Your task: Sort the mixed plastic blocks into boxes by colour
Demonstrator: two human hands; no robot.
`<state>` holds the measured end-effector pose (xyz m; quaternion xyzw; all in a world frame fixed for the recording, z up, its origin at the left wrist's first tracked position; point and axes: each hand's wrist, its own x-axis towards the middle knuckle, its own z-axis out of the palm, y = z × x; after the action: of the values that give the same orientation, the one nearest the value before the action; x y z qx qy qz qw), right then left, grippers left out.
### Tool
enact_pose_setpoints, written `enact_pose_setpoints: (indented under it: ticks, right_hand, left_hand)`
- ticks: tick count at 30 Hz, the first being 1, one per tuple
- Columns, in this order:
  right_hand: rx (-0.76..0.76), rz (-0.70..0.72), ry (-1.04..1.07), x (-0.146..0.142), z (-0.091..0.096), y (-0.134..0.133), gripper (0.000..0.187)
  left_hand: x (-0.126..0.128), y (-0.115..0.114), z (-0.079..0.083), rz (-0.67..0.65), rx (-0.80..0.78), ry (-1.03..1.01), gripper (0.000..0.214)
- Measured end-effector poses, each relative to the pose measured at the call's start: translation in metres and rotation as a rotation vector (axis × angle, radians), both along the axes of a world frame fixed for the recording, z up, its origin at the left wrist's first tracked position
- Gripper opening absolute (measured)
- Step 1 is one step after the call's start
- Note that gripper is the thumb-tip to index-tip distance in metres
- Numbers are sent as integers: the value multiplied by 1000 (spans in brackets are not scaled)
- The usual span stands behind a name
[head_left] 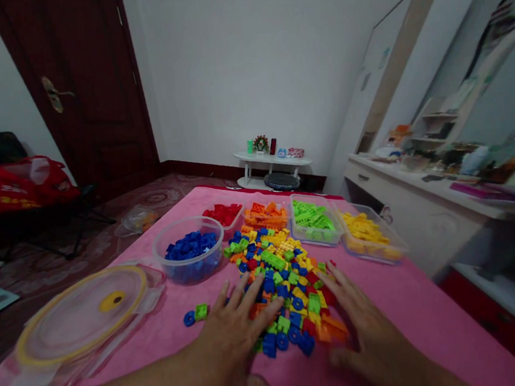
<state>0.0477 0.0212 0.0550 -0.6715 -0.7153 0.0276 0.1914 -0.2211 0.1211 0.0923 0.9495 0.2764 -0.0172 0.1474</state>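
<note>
A heap of mixed plastic bricks (288,275) in blue, green, yellow, orange and red lies on a pink cloth (409,306). My left hand (235,341) lies flat with fingers spread on the heap's near left edge. My right hand (366,328) lies flat with fingers stretched out at the heap's near right edge. Neither hand holds anything. Behind the heap stand a round clear bowl of blue bricks (189,255), a tub of red bricks (222,214), a pile of orange bricks (265,214), a tub of green bricks (313,219) and a tub of yellow bricks (368,232).
A round clear lid with a yellow rim (80,316) lies at the left. A blue disc and a green brick (195,313) lie loose near it. A white dresser (426,201) stands right, a small white table (273,164) at the far wall, a dark door (88,88) behind.
</note>
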Motion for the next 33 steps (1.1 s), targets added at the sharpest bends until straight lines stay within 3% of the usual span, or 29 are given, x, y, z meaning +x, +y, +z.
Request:
enact_pose_setpoints:
  ticks: [4,7,10,15,20,23,26,29,33]
  right_hand:
    - [-34,-49,69,-5,-24,-8,97]
    - [-7,-27,160,-10,-30,16,90]
    - [24,-11,233,-16,-27,43,77]
    - [71,6,242,-26,-2,83,52]
    - [-152,55,140,-21,43,124,37]
    - [-215,95,136,-13,54,141,41]
    - [-163,25,195,-6,53,147,47]
    - [-149,11,192,8,57,143,27]
    - [-276,-41,151,43,71,126,14]
  left_hand:
    - [-1,1,-22,28,2,-130,101]
    - [13,9,-31,10,49,-216,97]
    - [33,20,-30,21,81,-264,93]
    - [65,47,-15,50,146,-285,93]
    - [90,83,-3,57,229,-234,63]
    - [93,105,-7,49,220,-296,47]
    - [87,120,-17,111,179,-412,44]
    - [79,129,-26,169,120,-476,39]
    - [73,134,-32,163,37,-533,30]
